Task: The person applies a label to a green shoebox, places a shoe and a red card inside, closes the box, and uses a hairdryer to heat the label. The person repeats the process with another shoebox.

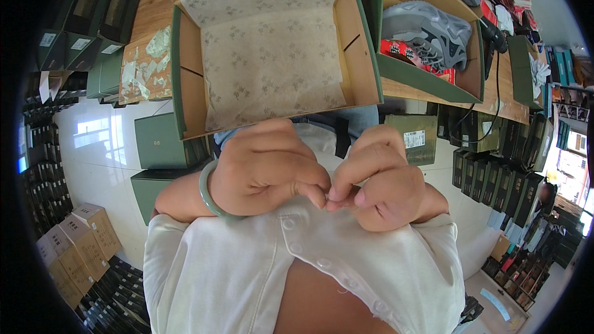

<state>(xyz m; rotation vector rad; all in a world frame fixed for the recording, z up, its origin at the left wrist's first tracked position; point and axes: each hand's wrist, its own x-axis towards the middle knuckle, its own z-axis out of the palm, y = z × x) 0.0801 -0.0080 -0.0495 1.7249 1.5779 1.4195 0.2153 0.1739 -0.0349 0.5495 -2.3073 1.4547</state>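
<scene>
Both hands are raised close to my chest with their fingertips meeting. My left hand [269, 167] is closed in a pinch, and a pale green bangle [209, 190] circles its wrist. Opposite it, my right hand [387, 179] is curled, thumb and fingertips pressed together. Anything between the fingertips is too small or too hidden to name. Just beyond the hands is an open green shoebox [188, 96], lined with floral-printed tissue paper [272, 55]. No shoe shows in it.
Right of the lined box, another green box [433, 86] holds grey sneakers [427, 28] and red packets. Torn pale paper scraps [148, 62] lie on the wooden table at left. Dark shoeboxes [498, 182] and brown cartons [80, 241] are stacked around. A black cable [497, 86] hangs at right.
</scene>
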